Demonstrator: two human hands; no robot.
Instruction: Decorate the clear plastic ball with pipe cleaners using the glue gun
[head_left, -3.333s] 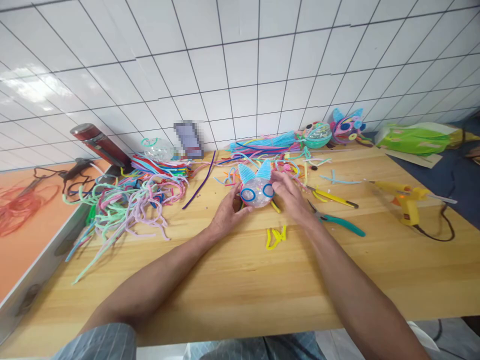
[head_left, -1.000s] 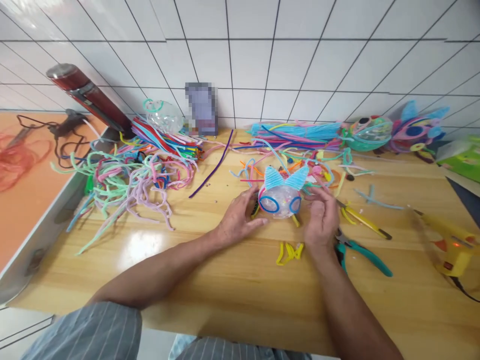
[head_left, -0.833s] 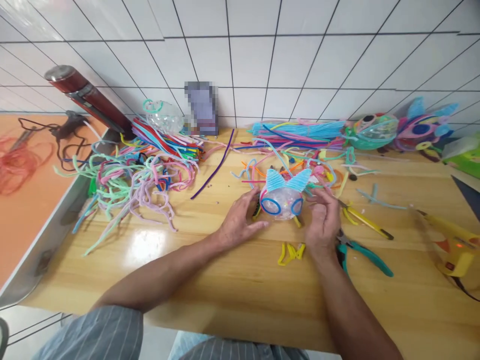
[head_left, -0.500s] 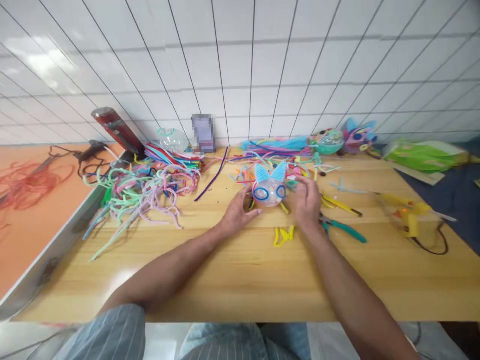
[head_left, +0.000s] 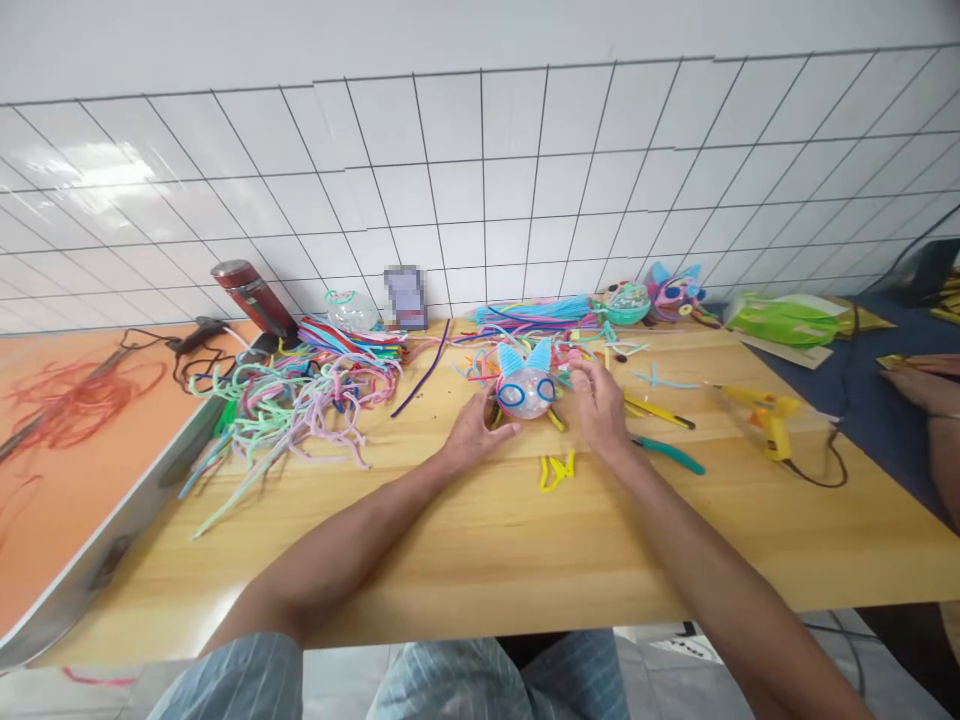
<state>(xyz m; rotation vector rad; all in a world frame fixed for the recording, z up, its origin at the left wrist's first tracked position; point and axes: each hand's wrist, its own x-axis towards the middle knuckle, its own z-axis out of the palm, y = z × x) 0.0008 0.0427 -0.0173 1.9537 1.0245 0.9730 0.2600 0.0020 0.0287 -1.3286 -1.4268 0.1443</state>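
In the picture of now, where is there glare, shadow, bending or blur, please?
Head view: bright glare on the upper left of the tiled wall and a paler shine near the table's front left edge; head view: faint soft shadow beside the left hand; head view: wide-angle stretch leans the red flask; head view: phone pixelated.

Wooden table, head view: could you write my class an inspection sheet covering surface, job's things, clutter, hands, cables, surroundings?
Surface: pale wooden table, a few specks.
Job's things: clear plastic ball with blue fuzzy ears and blue rings.
Clutter: tangled green and lilac pipe cleaners; teal-handled tool.
Hands: left hand and right hand open beside the ball; contact unclear.
Cables: black cable running from yellow plastic glue gun.
Surroundings: white tiled wall behind; another person's hand at right.
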